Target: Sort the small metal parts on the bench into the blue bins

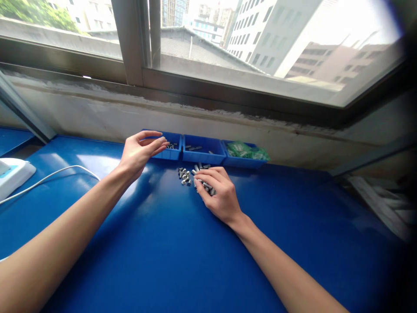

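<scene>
My left hand [140,152] hovers over the left blue bin [166,154], fingers stretched out and a little apart, with nothing visible held. Small metal screws [172,145] lie inside that bin. On the blue table, a small heap of short shiny screws [184,175] sits beside a pile of grey metal cylinders [207,187]. My right hand [220,191] is curled down over the cylinders, thumb and index tips close together. Whatever they pinch, if anything, is too small to make out, and the palm hides part of the pile.
The middle bin [203,157] holds a few metal pieces. In the right bin [244,163] are green plastic bags [243,150]. A white device [16,176] and its cable [65,168] lie at the left. Behind the bins rise a wall and a window frame [208,87].
</scene>
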The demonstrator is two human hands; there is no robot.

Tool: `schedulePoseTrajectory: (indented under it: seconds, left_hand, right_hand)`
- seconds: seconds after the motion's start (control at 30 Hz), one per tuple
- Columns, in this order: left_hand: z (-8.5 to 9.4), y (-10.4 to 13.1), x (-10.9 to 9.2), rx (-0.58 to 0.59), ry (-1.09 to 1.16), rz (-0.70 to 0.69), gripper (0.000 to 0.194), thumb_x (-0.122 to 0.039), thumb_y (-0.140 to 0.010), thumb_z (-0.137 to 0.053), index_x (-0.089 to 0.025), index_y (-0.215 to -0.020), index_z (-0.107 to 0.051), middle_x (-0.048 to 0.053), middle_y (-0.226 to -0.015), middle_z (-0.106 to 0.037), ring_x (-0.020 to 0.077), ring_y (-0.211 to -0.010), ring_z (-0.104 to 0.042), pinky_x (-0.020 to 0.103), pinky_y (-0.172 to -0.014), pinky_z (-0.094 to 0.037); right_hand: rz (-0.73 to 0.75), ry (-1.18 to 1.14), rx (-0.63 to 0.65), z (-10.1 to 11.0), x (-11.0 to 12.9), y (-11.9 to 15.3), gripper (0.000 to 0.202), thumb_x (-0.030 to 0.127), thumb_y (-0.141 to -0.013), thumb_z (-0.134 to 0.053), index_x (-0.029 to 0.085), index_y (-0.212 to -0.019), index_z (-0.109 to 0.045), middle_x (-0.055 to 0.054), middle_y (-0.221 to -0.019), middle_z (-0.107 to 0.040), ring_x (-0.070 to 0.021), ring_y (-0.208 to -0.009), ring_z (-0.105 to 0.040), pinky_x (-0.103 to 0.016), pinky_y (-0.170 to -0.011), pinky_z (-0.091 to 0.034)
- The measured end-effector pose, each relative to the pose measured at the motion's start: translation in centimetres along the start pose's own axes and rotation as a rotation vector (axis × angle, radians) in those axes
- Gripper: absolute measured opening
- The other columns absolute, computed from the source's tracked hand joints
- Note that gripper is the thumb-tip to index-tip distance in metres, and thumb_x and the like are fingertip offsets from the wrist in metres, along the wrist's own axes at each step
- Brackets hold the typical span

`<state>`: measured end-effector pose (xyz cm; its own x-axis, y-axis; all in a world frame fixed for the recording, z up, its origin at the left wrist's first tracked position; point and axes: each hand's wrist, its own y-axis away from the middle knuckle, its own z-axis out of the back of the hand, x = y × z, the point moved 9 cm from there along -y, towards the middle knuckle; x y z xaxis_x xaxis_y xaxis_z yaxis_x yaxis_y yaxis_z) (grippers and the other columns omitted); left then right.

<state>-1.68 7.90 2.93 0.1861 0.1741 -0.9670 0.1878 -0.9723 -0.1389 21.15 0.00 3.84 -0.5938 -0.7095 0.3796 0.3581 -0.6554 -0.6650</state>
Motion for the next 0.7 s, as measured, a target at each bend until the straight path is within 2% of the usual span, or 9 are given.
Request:
schedulePoseTrajectory:
  seconds: [0.1, 0.27, 0.33, 0.53, 0.63, 0.7]
  left_hand:
    - [-1.5, 0.5, 0.0, 0.127, -0.138, 0.008, 0.043, -0.038, -0.071, -0.085, -0.011, -0.101, -0.071, 0.009, -0.086, -0.077, 0.0222, -0.086, -0.076, 0.034, -0.086, -0.061]
    - [-5.3, 2.2, 0.8, 0.533, -0.497, -0.016, 0.032, -0.042, -0.079, -0.076, -0.014, -0.096, -0.074, 0.005, -0.073, -0.075, 0.0192, -0.071, -0.072, 0.026, -0.068, -0.056]
    - [-6.1, 2.9, 1.2, 0.641, -0.584, -0.041, 0.03, -0.04, -0.083, -0.072, -0.014, -0.098, -0.074, 0.004, -0.073, -0.075, 0.0179, -0.07, -0.071, 0.024, -0.065, -0.053]
    - [-7.3, 4.2, 1.5, 0.816, -0.775, -0.102, 0.026, -0.031, -0.083, -0.067, -0.015, -0.102, -0.077, 0.002, -0.075, -0.072, 0.0146, -0.067, -0.066, 0.023, -0.062, -0.048]
    - [-7.8, 4.8, 0.7, 0.863, -0.868, -0.24, 0.024, -0.026, -0.08, -0.069, -0.019, -0.1, -0.079, 0.0, -0.077, -0.068, 0.0134, -0.07, -0.062, 0.023, -0.066, -0.046]
    - [-8.1, 5.3, 0.4, 0.877, -0.916, -0.328, 0.025, -0.025, -0.077, -0.073, -0.021, -0.1, -0.08, 0.001, -0.082, -0.065, 0.0137, -0.073, -0.061, 0.024, -0.069, -0.047]
  right_hand:
    - [-0.001, 0.012, 0.029, -0.3, -0.1, 0.0, 0.011, 0.02, -0.092, -0.066, 0.022, -0.099, -0.075, -0.006, -0.104, -0.076, -0.0257, -0.102, -0.062, -0.046, -0.093, -0.054]
    - [0.009, 0.068, 0.129, -1.2, 0.2, 0.0, 0.014, 0.024, -0.092, -0.067, 0.023, -0.104, -0.074, -0.007, -0.109, -0.075, -0.0279, -0.108, -0.06, -0.047, -0.095, -0.052]
    - [0.001, 0.099, 0.168, -1.5, 0.2, 0.1, 0.015, 0.024, -0.092, -0.067, 0.023, -0.105, -0.074, -0.008, -0.11, -0.073, -0.0287, -0.11, -0.058, -0.048, -0.094, -0.052]
    - [-0.004, 0.111, 0.236, -2.1, 0.0, 0.3, 0.016, 0.027, -0.092, -0.066, 0.024, -0.104, -0.075, -0.009, -0.108, -0.071, -0.0282, -0.107, -0.057, -0.048, -0.093, -0.051]
    - [-0.002, 0.045, 0.23, -1.9, 0.2, 0.2, 0.015, 0.023, -0.09, -0.067, 0.024, -0.102, -0.076, -0.007, -0.107, -0.072, -0.0275, -0.107, -0.057, -0.046, -0.093, -0.051]
    - [-0.024, -0.006, 0.183, -1.3, 0.1, 0.1, 0.019, 0.016, -0.086, -0.066, 0.024, -0.101, -0.076, -0.006, -0.106, -0.072, -0.0269, -0.106, -0.058, -0.046, -0.094, -0.051]
